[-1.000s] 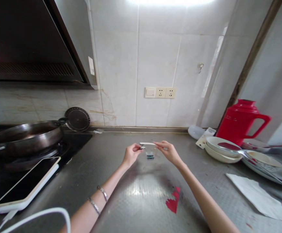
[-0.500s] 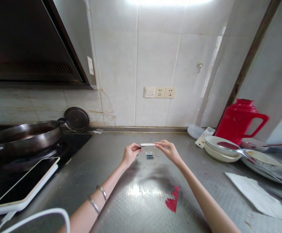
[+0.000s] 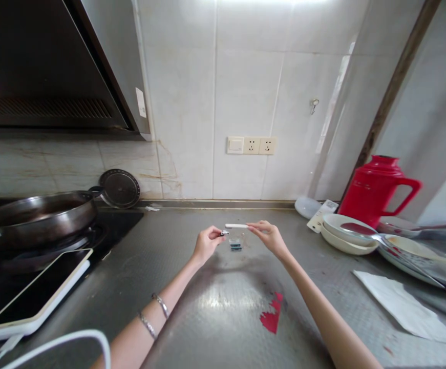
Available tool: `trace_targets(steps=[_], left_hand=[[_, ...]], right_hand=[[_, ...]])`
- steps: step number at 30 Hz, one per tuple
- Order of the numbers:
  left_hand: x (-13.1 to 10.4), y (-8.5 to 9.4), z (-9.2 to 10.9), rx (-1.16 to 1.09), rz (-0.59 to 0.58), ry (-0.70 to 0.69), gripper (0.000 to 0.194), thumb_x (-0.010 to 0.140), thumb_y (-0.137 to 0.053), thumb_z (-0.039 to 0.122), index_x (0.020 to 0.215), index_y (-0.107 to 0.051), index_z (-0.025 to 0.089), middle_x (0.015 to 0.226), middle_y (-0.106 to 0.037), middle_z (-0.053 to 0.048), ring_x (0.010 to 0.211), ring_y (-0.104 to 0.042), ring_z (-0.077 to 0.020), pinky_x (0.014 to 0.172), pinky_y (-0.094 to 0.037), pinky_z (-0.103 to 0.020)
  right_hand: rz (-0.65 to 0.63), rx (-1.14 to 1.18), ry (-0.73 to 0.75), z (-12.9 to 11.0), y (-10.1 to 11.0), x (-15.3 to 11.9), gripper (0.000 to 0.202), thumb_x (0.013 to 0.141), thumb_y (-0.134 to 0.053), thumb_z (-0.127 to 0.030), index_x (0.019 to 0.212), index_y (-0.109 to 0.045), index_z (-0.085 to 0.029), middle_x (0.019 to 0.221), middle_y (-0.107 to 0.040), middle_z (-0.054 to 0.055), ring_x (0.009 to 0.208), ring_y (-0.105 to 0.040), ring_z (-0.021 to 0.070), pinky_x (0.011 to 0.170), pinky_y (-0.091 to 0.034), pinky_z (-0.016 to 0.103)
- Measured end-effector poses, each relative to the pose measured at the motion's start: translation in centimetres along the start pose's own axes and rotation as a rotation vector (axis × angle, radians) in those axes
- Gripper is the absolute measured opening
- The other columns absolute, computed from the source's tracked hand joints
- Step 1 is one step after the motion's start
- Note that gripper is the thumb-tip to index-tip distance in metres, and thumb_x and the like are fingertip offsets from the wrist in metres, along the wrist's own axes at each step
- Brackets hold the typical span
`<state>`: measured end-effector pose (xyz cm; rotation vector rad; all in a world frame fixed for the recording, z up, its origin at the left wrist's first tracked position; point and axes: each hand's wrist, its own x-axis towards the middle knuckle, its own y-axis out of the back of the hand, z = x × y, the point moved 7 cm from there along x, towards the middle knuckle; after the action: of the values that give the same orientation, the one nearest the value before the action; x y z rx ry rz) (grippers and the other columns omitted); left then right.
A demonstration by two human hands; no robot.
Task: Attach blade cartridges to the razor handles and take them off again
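Note:
My right hand [image 3: 268, 237] pinches one end of a slim white stick-like object [image 3: 236, 226], which points left. Between the fingertips of my left hand [image 3: 207, 243] is a small dark and silvery piece [image 3: 225, 232], too small to identify. That piece is just below the left end of the white stick, and a narrow gap seems to separate them. Beneath and between both hands, a small clear case with dark teal contents [image 3: 235, 246] lies on the metal counter [image 3: 223, 333].
A phone [image 3: 40, 289] on a white block and a pan [image 3: 38, 218] are at the left. A red jug [image 3: 372, 189], stacked bowls [image 3: 347, 241] and a white napkin [image 3: 403, 302] stand or lie at the right. A red scrap [image 3: 272, 315] lies nearer me.
The white stick and the small piece in my left hand, joined or touching before, are now apart. The stick has moved slightly up and right relative to the piece.

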<state>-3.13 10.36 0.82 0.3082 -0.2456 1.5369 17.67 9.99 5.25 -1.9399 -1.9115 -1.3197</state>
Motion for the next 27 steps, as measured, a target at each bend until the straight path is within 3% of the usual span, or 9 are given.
trace_targets(steps=[5,10,14,19,24,27], left_hand=[[-0.03,-0.07,0.14,0.008,-0.003,-0.013,0.017,0.059,-0.07,0.02,0.067,-0.056,0.015,0.071,-0.069,-0.004,0.066,-0.063,-0.0154,0.06,-0.047,-0.023],[-0.03,-0.16,-0.14,0.002,-0.005,-0.01,0.018,0.058,-0.071,0.02,0.068,-0.057,0.014,0.073,-0.069,-0.005,0.068,-0.064,-0.0163,0.062,-0.048,-0.024],[-0.04,-0.29,-0.14,-0.012,-0.014,-0.024,0.017,0.059,-0.069,0.02,0.066,-0.055,0.015,0.072,-0.069,-0.004,0.067,-0.064,-0.016,0.061,-0.047,-0.023],[-0.02,-0.36,-0.2,-0.023,-0.017,-0.019,0.019,0.058,-0.07,0.02,0.068,-0.055,0.015,0.075,-0.07,-0.005,0.07,-0.064,-0.0166,0.063,-0.047,-0.024],[-0.01,-0.2,0.04,-0.003,-0.009,-0.032,0.018,0.06,-0.07,0.023,0.068,-0.056,0.015,0.069,-0.069,-0.003,0.063,-0.063,-0.0148,0.058,-0.046,-0.022],[-0.05,-0.17,0.05,-0.017,-0.011,-0.029,0.018,0.06,-0.07,0.023,0.068,-0.056,0.015,0.071,-0.069,-0.004,0.066,-0.064,-0.0154,0.059,-0.046,-0.023]], right_hand=[[-0.102,0.076,0.034,-0.6,-0.82,-0.09,0.031,0.078,-0.054,-0.045,0.093,-0.07,-0.023,0.078,-0.066,0.005,0.074,-0.057,0.0174,0.068,-0.043,0.028],[-0.024,0.047,0.003,-0.22,-0.38,-0.05,0.032,0.077,-0.054,-0.047,0.09,-0.071,-0.023,0.078,-0.066,0.006,0.074,-0.056,0.0183,0.069,-0.043,0.029],[-0.092,0.074,0.043,-0.65,-0.77,-0.1,0.03,0.078,-0.054,-0.044,0.094,-0.07,-0.024,0.079,-0.066,0.005,0.076,-0.057,0.0177,0.069,-0.043,0.028],[-0.021,0.06,0.008,-0.26,-0.2,-0.11,0.029,0.077,-0.056,-0.045,0.089,-0.071,-0.023,0.08,-0.067,0.006,0.075,-0.057,0.0178,0.07,-0.043,0.029],[-0.099,0.125,0.025,-0.58,-0.62,-0.17,0.029,0.077,-0.056,-0.043,0.091,-0.071,-0.023,0.08,-0.067,0.006,0.076,-0.057,0.0177,0.07,-0.044,0.028],[-0.055,0.123,-0.001,-0.34,-0.25,-0.12,0.027,0.077,-0.056,-0.043,0.086,-0.072,-0.023,0.082,-0.068,0.006,0.077,-0.058,0.0184,0.072,-0.043,0.03]])
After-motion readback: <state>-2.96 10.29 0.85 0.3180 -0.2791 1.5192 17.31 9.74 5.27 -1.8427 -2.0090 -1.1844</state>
